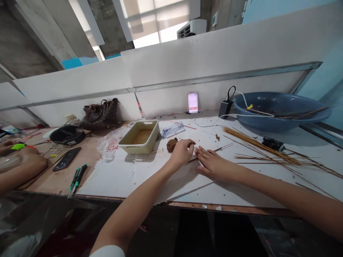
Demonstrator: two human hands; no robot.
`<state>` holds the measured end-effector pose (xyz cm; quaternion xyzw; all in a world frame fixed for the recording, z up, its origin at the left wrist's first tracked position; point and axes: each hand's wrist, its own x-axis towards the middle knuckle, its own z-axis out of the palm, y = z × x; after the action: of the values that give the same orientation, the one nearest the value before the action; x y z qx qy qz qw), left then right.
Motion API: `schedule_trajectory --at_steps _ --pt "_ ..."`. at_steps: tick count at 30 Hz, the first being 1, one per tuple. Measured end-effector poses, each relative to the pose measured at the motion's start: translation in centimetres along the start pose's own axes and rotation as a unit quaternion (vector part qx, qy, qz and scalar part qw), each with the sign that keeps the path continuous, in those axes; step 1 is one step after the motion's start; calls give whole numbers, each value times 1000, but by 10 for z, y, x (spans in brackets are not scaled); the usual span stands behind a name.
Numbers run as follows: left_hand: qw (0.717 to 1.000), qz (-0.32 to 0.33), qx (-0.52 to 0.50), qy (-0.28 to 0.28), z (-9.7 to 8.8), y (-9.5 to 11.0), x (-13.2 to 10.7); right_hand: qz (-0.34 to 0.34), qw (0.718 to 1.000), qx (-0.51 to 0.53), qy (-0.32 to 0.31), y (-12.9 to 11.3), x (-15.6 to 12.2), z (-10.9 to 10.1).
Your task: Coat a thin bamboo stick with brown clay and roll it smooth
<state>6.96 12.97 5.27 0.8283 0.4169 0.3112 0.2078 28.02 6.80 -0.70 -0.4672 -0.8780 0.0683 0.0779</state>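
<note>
My left hand [183, 152] is arched on the white board [118, 175], fingers bent down together, their tips pressing on a thin stick [223, 147] that runs under both hands. Palm down beside it, my right hand [213, 165] has its fingers stretched out over the same stick, fingertips meeting those of the left. A brown lump of clay-like paste [172, 144] sits just left of my left hand. Behind the lump stands a pale yellow tray [125, 144].
A pile of thin sticks [270, 152] fans out to the right, before a blue basin [278, 119]. A clear bottle [173, 129], a charger [224, 108] and an upright phone [193, 102] stand behind. At left are a dark phone [66, 159], screwdrivers [76, 178], a handbag [100, 115] and another person's hand [28, 161].
</note>
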Motion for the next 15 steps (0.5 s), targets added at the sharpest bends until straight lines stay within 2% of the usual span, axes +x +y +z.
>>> schedule_trajectory --at_steps 3,10,12,15 --pt "1000 0 -1 -5 0 1 0 -5 1000 0 3 -3 -10 -1" --pt "1000 7 11 -5 1 1 0 -21 999 -15 21 -11 -68 10" --pt "1000 7 12 -4 0 2 0 -18 1000 -16 19 -10 -67 11" --pt "1000 9 14 -1 -2 2 0 -7 1000 -10 7 -5 -43 8"
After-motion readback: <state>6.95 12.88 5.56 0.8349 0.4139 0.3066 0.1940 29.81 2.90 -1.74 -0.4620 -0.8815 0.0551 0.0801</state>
